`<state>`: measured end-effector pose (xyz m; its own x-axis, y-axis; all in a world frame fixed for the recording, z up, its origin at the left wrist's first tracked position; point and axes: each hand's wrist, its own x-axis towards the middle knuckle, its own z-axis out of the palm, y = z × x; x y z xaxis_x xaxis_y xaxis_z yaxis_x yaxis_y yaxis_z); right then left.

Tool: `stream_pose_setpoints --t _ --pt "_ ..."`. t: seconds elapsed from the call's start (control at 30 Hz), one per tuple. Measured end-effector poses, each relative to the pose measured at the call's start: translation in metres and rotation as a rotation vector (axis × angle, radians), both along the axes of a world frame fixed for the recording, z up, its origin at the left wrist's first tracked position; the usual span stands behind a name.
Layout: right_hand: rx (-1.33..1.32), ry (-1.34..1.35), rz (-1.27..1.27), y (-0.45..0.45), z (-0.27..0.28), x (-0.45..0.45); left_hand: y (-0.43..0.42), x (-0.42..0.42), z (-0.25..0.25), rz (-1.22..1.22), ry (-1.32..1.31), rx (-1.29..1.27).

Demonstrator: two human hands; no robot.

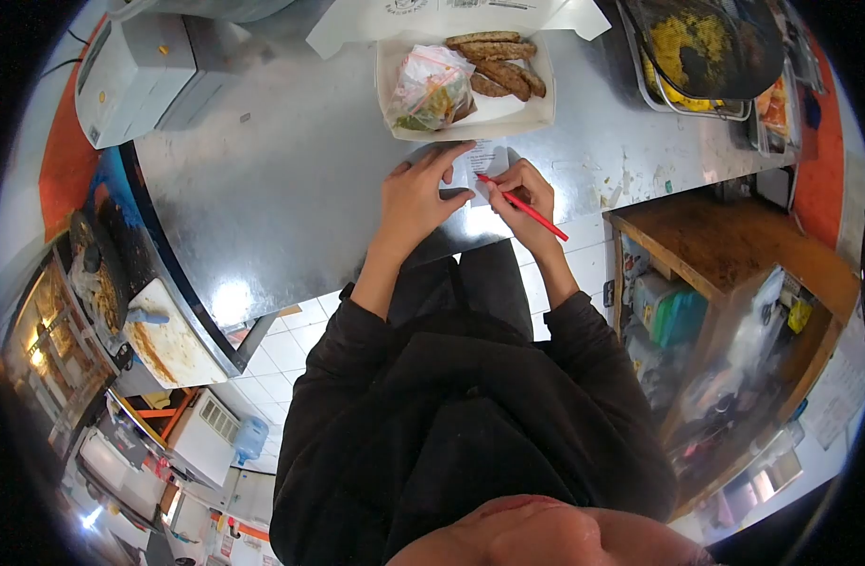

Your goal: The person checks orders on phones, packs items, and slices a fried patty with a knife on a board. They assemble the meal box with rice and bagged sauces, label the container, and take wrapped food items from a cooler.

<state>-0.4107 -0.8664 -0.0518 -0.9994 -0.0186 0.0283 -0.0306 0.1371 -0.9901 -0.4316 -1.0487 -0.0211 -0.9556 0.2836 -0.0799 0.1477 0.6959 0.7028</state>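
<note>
My right hand (525, 198) is closed around a red pen (536, 217), its tip touching a small printed paper slip (480, 162) on the steel counter. My left hand (421, 193) rests on the slip's left side, thumb and fingers apart, with nothing gripped. Just beyond both hands stands an open white cardboard box (508, 121). Several browned, elongated food pieces (503, 64) lie in its right part. On the left inside it sits a clear plastic bag (432, 85) with greenish and orange contents. The box's lid (536, 14) is folded back, away from me.
A grey-white machine (121, 85) occupies the counter's far left. At the back right, a mesh strainer (715, 47) covers a tray of yellow food. A wooden shelf unit (734, 236) is to my right. On the left is a stained cutting board (168, 340) with a knife.
</note>
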Motion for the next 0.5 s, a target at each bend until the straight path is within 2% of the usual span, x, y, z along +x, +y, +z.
stream_pose_setpoints --t 0.17,0.27,0.4,0.47,0.5 --pt "0.104 0.057 0.051 0.003 0.002 -0.003 0.001 0.0 -0.003 0.009 0.005 0.024" --pt "0.045 0.01 0.078 0.003 0.006 0.0 0.001 -0.001 0.001 0.006 -0.017 0.032" --pt "0.099 0.023 0.172 0.011 0.011 -0.004 0.001 0.001 0.005 0.006 -0.006 -0.001" --pt "-0.084 0.133 -0.269 0.009 0.021 -0.009 -0.001 0.001 0.004 0.003 0.006 0.01" --pt "-0.168 0.256 -0.338 0.009 0.036 -0.024 -0.001 -0.001 0.01 0.015 0.018 0.01"
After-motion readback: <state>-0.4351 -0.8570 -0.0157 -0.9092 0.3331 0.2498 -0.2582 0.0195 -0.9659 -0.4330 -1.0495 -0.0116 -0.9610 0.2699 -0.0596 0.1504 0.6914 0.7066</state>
